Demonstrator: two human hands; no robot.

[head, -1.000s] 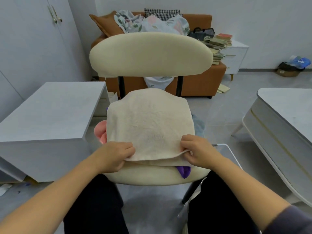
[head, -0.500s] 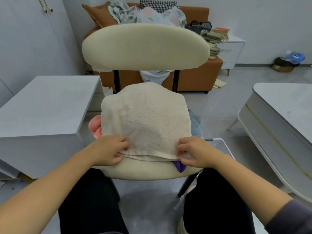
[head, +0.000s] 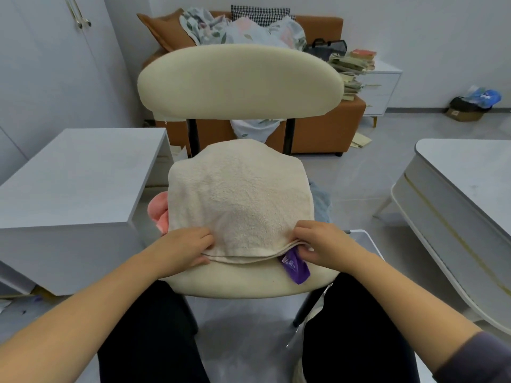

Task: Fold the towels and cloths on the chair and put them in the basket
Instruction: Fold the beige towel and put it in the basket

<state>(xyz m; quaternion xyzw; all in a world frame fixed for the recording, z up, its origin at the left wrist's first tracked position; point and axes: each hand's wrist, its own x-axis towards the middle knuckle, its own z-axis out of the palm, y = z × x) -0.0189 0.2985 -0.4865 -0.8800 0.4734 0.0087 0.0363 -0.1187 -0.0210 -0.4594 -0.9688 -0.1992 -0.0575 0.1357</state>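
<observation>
A cream towel lies folded over on the seat of the cream chair. My left hand pinches its near left edge. At the near right corner my right hand grips the doubled edge. A purple cloth pokes out from under the towel beside my right hand. A pink cloth shows at the towel's left side, and a pale blue cloth at its right. A white wire basket rim is partly visible behind my right arm.
A white cabinet stands close on the left. A white table is on the right. Behind the chair is an orange sofa piled with bedding, and a drawer unit with books. Grey floor lies between the chair and the table.
Both hands stay on the towel's near edge and have shifted slightly. The purple cloth hangs out further from under the towel's right corner.
</observation>
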